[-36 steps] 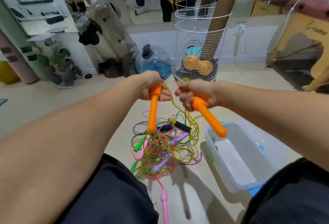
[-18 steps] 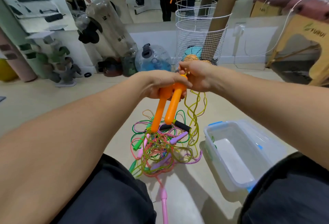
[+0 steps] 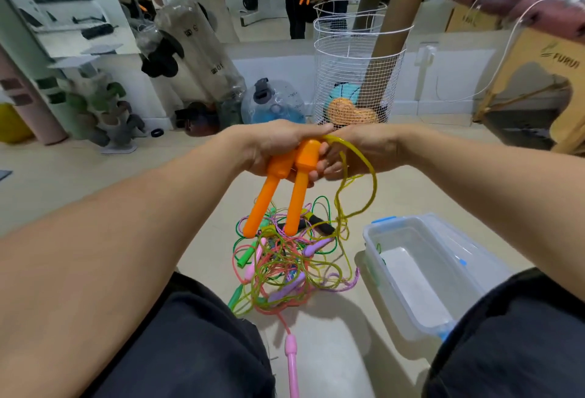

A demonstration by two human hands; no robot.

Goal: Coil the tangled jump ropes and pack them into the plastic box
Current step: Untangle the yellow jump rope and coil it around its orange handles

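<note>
Head view, and both orange handles [image 3: 286, 190] sit side by side in the left hand [image 3: 272, 150], fingers curled round their thick upper ends, the tapered shafts pointing down toward the floor. The right hand [image 3: 361, 152] is pressed in close against them, its fingers curled at the yellow cord [image 3: 368, 176] where it leaves the handle tops; exactly how it pinches is hidden behind the handles.

That cord loops out to the right, drops, and runs straight into the tangled pile [image 3: 285, 264] on the floor directly below, between the knees. That's the danger: this rope looks not yet free of the heap, so a hard pull could cinch a knot tighter or drag the whole bundle up with it. With two smooth handles in one grip, one could also slip out while the other hand winds.

The cord is thin, glossy, translucent plastic that holds springy curves, so a coil will likely want to spring open unless pinned. The handles look like smooth, hard moulded plastic. In the heap, pink, green and purple cords cross each other, with a pink handle [image 3: 291, 356] trailing nearest the person.

The plastic box [image 3: 370, 239] stands open just right of the pile, clear-walled, rectangular, with blue clips. Beyond the hands, a white wire basket [image 3: 357, 58] holds cardboard tubes.
</note>
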